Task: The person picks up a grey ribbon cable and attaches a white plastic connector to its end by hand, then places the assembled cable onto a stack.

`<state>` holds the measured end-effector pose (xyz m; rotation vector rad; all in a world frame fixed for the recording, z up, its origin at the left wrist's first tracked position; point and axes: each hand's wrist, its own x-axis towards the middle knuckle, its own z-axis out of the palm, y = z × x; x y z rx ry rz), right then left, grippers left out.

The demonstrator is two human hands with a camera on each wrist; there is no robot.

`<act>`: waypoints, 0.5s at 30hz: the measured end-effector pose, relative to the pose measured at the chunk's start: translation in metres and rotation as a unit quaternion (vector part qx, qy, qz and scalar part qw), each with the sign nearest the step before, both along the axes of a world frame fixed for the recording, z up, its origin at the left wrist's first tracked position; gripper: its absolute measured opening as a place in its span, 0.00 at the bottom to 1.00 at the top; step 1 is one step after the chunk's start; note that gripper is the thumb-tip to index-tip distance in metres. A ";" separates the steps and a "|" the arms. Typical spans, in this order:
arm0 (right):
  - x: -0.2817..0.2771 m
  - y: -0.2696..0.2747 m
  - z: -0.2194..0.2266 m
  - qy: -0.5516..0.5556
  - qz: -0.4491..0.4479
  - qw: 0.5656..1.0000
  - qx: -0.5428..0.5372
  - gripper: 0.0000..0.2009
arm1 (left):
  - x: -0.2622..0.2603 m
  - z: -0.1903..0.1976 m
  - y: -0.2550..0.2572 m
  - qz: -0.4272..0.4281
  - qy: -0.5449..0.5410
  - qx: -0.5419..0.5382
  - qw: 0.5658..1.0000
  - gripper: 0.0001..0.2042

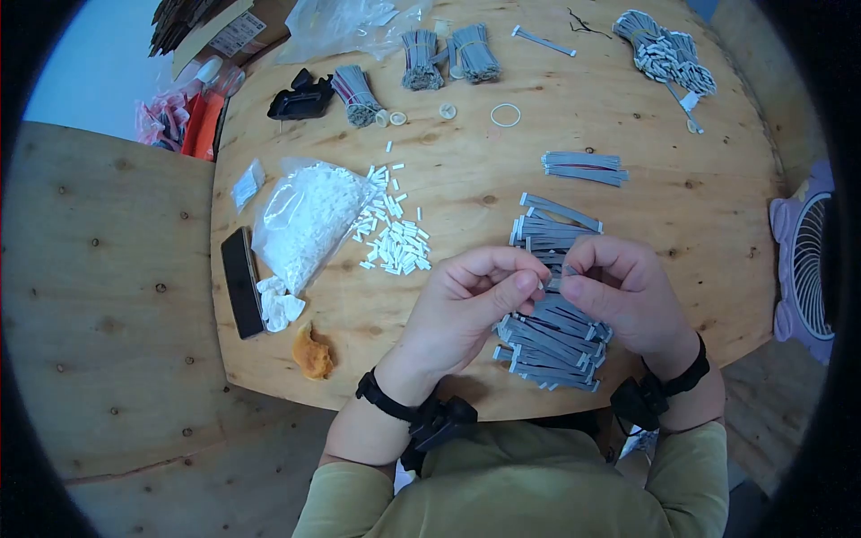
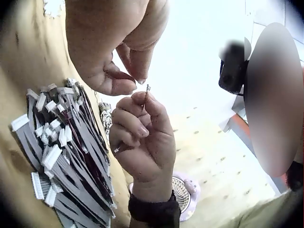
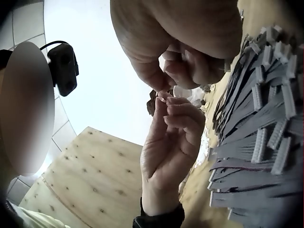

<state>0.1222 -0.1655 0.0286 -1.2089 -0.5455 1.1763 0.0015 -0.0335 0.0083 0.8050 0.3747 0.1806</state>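
My left hand (image 1: 480, 300) pinches a small white piece (image 3: 162, 98) between thumb and forefinger. Facing it, my right hand (image 1: 623, 291) pinches the thin end of a grey ribbon cable (image 2: 148, 88), with a shiny tip poking out above the fingers. Both hands' fingertips are close together over a heap of grey ribbon cables (image 1: 552, 345) with white connectors. Most of the held pieces is hidden by the fingers.
Left of the hands lie loose white connector housings (image 1: 399, 247) and a clear bag of them (image 1: 309, 220). A phone (image 1: 240, 282) and a piece of bread (image 1: 312, 352) are near the left edge. Bundled cables (image 1: 473, 52) lie at the back; a purple fan (image 1: 804, 264) stands right.
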 end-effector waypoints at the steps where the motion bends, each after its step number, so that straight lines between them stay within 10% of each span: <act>1: 0.000 0.000 -0.001 0.000 0.003 1.000 0.003 0.03 | 0.000 0.001 0.001 -0.011 0.002 -0.010 1.000 0.08; 15: -0.001 0.000 0.000 -0.003 0.025 1.000 0.007 0.02 | -0.003 0.005 0.004 -0.064 0.010 -0.009 0.998 0.09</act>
